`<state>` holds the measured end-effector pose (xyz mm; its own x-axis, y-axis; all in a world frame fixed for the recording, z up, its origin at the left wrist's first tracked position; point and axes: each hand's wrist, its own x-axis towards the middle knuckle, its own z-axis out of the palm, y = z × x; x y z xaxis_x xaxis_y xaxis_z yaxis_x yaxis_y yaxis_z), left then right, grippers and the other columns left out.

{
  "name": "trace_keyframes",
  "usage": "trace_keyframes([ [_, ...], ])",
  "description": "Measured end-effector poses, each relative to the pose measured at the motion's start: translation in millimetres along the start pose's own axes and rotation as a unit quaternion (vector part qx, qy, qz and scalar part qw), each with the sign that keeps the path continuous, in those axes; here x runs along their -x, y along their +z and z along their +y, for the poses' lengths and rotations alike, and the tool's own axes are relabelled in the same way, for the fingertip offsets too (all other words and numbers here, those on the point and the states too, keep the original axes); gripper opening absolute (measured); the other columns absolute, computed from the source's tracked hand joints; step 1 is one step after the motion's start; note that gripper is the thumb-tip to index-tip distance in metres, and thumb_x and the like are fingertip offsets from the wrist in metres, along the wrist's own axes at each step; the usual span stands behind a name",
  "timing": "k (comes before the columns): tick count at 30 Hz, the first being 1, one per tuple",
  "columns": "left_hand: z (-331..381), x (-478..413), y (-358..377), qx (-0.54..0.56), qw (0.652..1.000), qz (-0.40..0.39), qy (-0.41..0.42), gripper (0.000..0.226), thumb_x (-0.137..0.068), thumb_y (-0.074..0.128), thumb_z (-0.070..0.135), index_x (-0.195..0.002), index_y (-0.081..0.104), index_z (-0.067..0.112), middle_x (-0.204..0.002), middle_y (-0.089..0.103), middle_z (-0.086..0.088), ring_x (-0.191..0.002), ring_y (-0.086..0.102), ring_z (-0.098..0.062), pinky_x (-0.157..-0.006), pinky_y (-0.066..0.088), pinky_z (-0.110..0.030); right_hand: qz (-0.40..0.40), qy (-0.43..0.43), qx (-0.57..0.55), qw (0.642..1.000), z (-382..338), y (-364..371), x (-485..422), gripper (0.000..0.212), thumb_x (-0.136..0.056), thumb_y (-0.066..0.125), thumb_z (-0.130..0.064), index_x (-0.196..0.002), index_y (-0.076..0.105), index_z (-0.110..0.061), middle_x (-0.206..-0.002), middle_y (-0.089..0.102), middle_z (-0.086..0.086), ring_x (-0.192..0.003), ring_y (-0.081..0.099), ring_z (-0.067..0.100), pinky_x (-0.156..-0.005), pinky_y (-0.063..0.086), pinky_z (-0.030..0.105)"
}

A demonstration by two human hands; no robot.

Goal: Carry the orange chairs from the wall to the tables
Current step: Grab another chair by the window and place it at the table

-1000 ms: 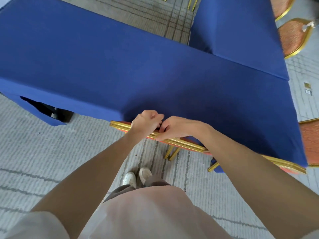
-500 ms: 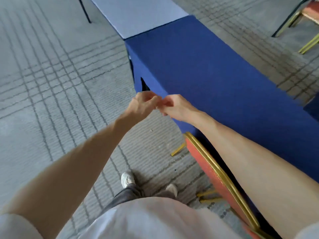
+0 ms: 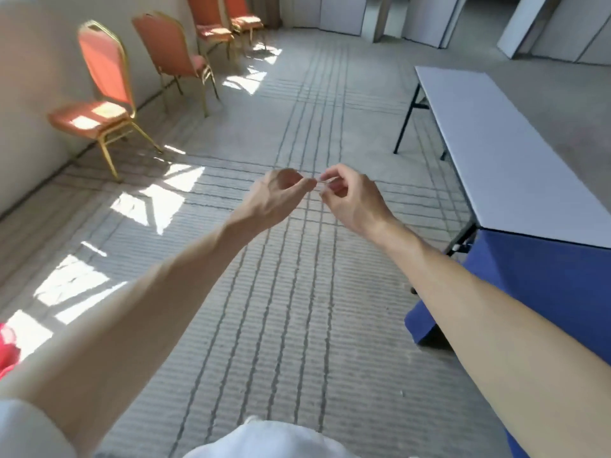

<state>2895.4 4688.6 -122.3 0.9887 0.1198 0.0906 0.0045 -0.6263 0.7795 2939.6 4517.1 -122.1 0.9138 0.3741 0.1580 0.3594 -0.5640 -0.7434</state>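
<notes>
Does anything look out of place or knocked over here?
Nothing tipped or spilled; the orange chairs stand upright by the wall. One oddity: the white table is bare, its neighbour wears a blue cloth.

Harsh sun patches, soft wide-angle blur

Left hand (image 3: 276, 200) and right hand (image 3: 353, 203), fingers curled, meet at fingertips above carpet (image 3: 281, 325). 4 orange chairs (image 3: 105, 90) stand along wall (image 3: 29, 94), left.
</notes>
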Motion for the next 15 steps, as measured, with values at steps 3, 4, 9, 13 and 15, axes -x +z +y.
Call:
trace_keyframes([
  [3, -51, -16, -85, -0.006, 0.996, 0.079, -0.047, 0.063, -0.075, 0.047, 0.07, -0.086, 0.068, 0.012, -0.086, 0.071, -0.012, -0.084, 0.068, -0.03, -0.081, 0.054, -0.053, -0.019, -0.035, -0.008, 0.999, -49, 58, -57, 0.018, -0.088, 0.061, -0.027, -0.106, 0.064, -0.027, -0.09, 0.066, -0.012, -0.082, 0.064, 0.004, -0.078, 0.054, 0.026],
  [4, -71, -20, -117, -0.011, 0.993, 0.103, -0.058, 0.062, -0.076, 0.047, 0.069, -0.088, 0.069, 0.012, -0.087, 0.071, -0.011, -0.085, 0.068, -0.029, -0.081, 0.054, -0.052, -0.036, -0.047, -0.012, 0.998, -70, 84, -79, 0.019, -0.088, 0.061, -0.026, -0.106, 0.064, -0.025, -0.088, 0.066, -0.012, -0.082, 0.065, 0.006, -0.08, 0.054, 0.028],
  [9, -149, -29, -214, -0.03, 0.974, 0.194, -0.111, 0.048, -0.077, 0.047, 0.069, -0.086, 0.07, 0.028, -0.092, 0.072, 0.005, -0.09, 0.067, -0.018, -0.087, 0.053, -0.046, -0.106, -0.116, 0.002, 0.988, -138, 172, -154, 0.023, -0.089, 0.06, -0.024, -0.111, 0.064, -0.021, -0.094, 0.068, -0.007, -0.085, 0.066, 0.011, -0.083, 0.055, 0.031],
  [13, -207, -33, -265, -0.026, 0.957, 0.229, -0.176, 0.044, -0.079, 0.05, 0.068, -0.092, 0.07, 0.031, -0.094, 0.071, 0.008, -0.093, 0.066, -0.015, -0.088, 0.054, -0.043, -0.15, -0.173, -0.006, 0.973, -179, 238, -212, 0.022, -0.091, 0.061, -0.024, -0.112, 0.063, -0.017, -0.094, 0.068, -0.005, -0.083, 0.066, 0.011, -0.082, 0.055, 0.03],
  [15, -232, -41, -296, -0.041, 0.947, 0.25, -0.197, 0.041, -0.081, 0.052, 0.065, -0.093, 0.07, 0.03, -0.093, 0.07, 0.009, -0.093, 0.064, -0.015, -0.087, 0.053, -0.039, -0.168, -0.189, -0.023, 0.967, -200, 279, -248, 0.022, -0.091, 0.062, -0.024, -0.111, 0.064, -0.017, -0.094, 0.068, -0.006, -0.081, 0.066, 0.01, -0.081, 0.054, 0.029],
])
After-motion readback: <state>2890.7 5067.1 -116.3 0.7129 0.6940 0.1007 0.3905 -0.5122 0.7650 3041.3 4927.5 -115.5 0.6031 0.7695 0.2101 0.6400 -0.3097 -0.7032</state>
